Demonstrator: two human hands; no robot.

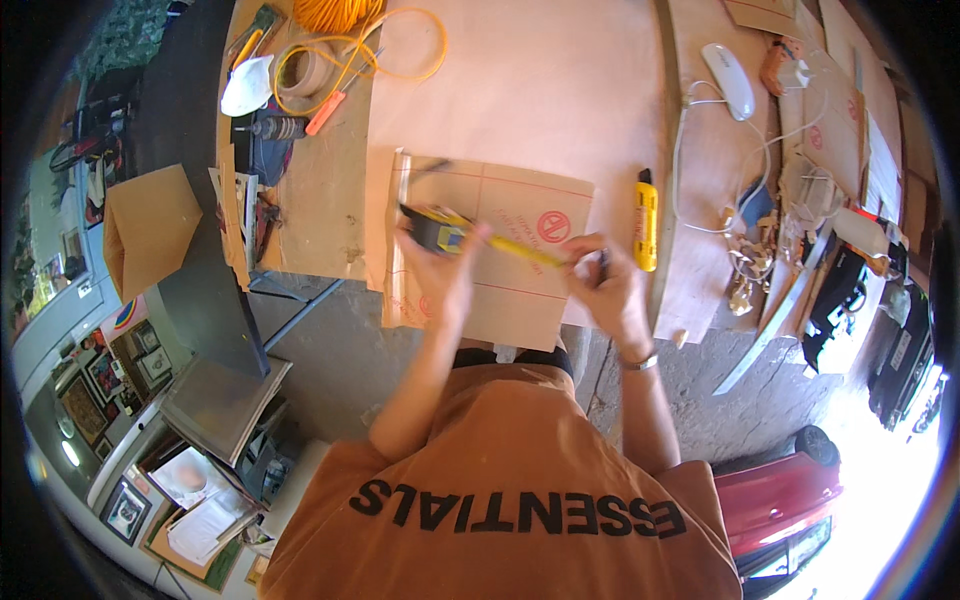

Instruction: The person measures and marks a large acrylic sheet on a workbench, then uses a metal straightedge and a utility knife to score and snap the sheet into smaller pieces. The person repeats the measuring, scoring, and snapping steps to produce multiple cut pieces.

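My left hand (445, 282) is closed around a black and yellow tape measure (432, 232), held over a brown cardboard piece (515, 300) with red print and lines. The yellow blade (522, 250) is drawn out to the right. My right hand (615, 292) pinches the blade near its far end. A small dark thing shows between the right fingers, too blurred to name. Beside that hand, on the right, lies a yellow marker-shaped thing (646, 225) with a black end.
A large cardboard sheet (530, 80) covers the table. At the left lie an orange-handled screwdriver (326, 112), a tape roll (305, 75) and yellow cord (338, 12). A white computer mouse (728, 82), cables and a long metal ruler (775, 325) lie at the right.
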